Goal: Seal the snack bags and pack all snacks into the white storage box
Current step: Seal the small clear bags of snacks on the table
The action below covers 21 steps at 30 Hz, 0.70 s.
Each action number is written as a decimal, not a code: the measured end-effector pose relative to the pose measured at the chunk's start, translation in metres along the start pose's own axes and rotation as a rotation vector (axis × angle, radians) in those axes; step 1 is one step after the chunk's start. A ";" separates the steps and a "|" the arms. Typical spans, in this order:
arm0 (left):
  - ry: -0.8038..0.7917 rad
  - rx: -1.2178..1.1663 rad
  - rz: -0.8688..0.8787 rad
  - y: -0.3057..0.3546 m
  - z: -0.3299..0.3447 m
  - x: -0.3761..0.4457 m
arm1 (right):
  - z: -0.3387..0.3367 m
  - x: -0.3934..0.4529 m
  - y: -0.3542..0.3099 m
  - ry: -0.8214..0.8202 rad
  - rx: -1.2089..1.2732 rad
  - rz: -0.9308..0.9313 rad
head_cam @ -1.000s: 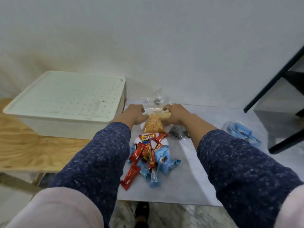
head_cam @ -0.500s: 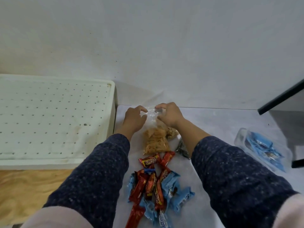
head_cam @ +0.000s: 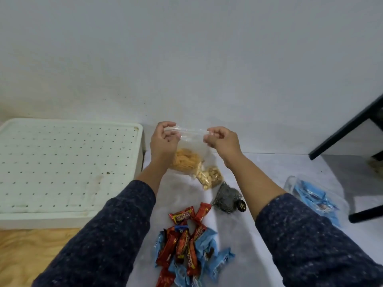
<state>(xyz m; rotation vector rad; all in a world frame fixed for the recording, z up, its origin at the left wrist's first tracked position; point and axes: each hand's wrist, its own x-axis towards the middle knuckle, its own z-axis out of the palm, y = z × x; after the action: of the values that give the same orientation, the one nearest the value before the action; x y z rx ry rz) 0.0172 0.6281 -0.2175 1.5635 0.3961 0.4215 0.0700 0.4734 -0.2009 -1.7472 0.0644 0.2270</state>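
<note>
Clear bag [head_cam: 187, 160] of orange snacks: raised over surface [head_cam: 259, 241], left hand [head_cam: 162, 141] and right hand [head_cam: 220, 140] pinching its top corners | white storage box [head_cam: 68, 168]: lid on, left | second clear bag [head_cam: 315, 198]: blue packets, right.

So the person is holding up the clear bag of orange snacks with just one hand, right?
Not quite. Both hands hold it: the left hand pinches one end of the top edge of the clear bag of orange snacks and the right hand pinches the other end. The head view shows this. The rest is right: the bag is held up.
</note>
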 end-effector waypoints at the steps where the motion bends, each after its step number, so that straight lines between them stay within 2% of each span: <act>1: 0.005 -0.038 0.007 0.011 0.003 -0.003 | -0.006 -0.005 -0.007 0.015 0.047 -0.017; 4: 0.037 -0.072 0.026 0.041 0.014 -0.014 | -0.027 -0.020 -0.029 0.022 0.133 -0.069; 8: 0.045 -0.130 0.068 0.071 0.030 -0.030 | -0.061 -0.038 -0.057 -0.020 0.121 -0.175; 13: 0.019 -0.243 0.061 0.097 0.056 -0.060 | -0.106 -0.052 -0.079 -0.045 -0.017 -0.295; 21: 0.047 -0.069 0.191 0.116 0.093 -0.093 | -0.146 -0.067 -0.082 0.005 -0.063 -0.380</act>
<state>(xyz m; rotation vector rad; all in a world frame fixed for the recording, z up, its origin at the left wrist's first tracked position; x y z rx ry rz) -0.0184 0.4972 -0.1064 1.5316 0.2658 0.6142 0.0357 0.3409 -0.0842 -1.7857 -0.2723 -0.0542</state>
